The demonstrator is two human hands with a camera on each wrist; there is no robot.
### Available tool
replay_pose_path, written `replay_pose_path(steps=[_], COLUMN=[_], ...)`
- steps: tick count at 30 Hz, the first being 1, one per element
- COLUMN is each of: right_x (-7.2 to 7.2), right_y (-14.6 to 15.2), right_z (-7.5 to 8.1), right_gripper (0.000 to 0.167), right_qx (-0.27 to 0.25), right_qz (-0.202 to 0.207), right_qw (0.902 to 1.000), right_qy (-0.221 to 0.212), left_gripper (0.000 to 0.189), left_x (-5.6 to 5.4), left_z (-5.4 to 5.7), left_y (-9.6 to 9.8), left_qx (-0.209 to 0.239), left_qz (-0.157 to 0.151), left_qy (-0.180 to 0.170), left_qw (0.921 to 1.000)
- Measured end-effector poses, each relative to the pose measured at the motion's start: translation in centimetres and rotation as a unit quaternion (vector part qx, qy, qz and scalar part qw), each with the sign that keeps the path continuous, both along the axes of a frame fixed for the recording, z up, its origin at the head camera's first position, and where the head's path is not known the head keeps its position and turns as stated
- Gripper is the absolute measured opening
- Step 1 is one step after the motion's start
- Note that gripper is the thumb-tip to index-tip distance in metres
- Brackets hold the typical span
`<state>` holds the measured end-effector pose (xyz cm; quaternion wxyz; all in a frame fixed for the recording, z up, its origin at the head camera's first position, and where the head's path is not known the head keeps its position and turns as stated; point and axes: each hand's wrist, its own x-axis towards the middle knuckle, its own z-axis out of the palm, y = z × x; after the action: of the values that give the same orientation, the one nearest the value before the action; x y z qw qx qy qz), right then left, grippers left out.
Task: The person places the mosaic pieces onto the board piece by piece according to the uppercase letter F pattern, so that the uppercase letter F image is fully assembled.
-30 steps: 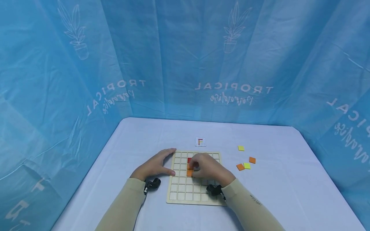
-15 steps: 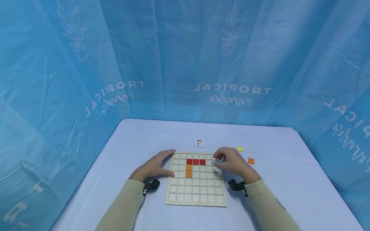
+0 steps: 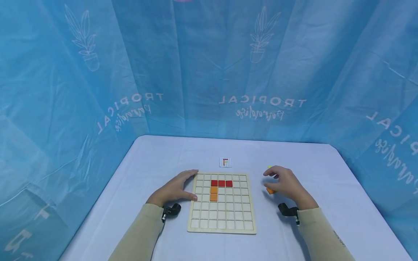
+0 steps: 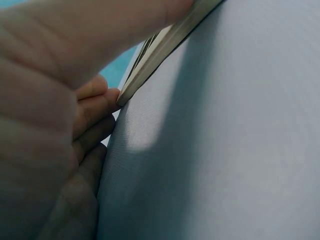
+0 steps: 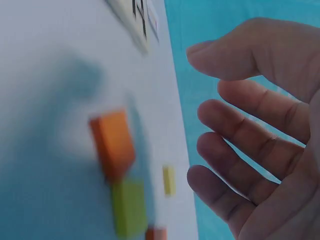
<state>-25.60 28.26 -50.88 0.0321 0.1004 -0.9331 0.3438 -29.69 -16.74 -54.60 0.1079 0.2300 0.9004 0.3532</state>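
Note:
My left hand [image 3: 173, 187] rests along the left side of a wooden grid board [image 3: 221, 224], fingertips at its far corner, thumb on the edge. Three red tiles [image 3: 221, 183] lie in a row on the board, with two orange tiles [image 3: 213, 197] below the leftmost one. To the right of the board, my right hand [image 3: 289, 184] hovers above loose tiles, fingers loosely bent and holding nothing. In the right wrist view an orange tile [image 5: 117, 142] touches a yellow-green tile [image 5: 129, 209]; this pair lies close below the fingers.
A small card [image 3: 225, 162] with a coloured grid pattern lies behind the board. Another yellow tile [image 5: 169, 181] and another orange tile [image 5: 158, 234] lie near the pair. A white cloth [image 3: 163, 152] covers the table, and blue curtains [image 3: 202, 72] hang around it.
My right hand has left the orange tiles on the board and moved right, off the board, to the loose tiles. My left hand stays at the board's left side.

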Motion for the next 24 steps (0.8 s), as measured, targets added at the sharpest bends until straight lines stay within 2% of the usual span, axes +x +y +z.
replay_pose_path(steps=[4, 8, 13, 17, 24], right_x=[0.6, 0.9, 0.9, 1.1, 1.4], right_y=[1.6, 2.3, 2.1, 1.6, 1.3], right_z=[-0.7, -1.3, -1.7, -1.7, -2.0], right_gripper=[0.033, 0.031, 0.033, 0.033, 0.029], right_qx=[-0.002, -0.010, 0.012, 0.029, 0.037], right_qz=[-0.008, 0.004, 0.012, 0.003, -0.001], right_qw=[0.9999, 0.9996, 0.9987, 0.9977, 0.9978], right_qy=[-0.015, -0.026, -0.047, -0.061, -0.055], left_gripper=[0.120, 0.120, 0.119, 0.120, 0.118], left_x=[0.0, 0.0, -0.2, -0.2, -0.2], left_z=[-0.1, -0.2, -0.3, -0.3, -0.3], left_y=[0.1, 0.1, 0.0, -0.1, 0.0], left_qx=[-0.003, -0.012, -0.011, -0.008, -0.008], left_qz=[-0.001, 0.005, 0.002, -0.004, -0.007], left_qy=[-0.003, 0.003, 0.014, 0.015, 0.017], left_qw=[1.0000, 0.9999, 0.9998, 0.9998, 0.9998])
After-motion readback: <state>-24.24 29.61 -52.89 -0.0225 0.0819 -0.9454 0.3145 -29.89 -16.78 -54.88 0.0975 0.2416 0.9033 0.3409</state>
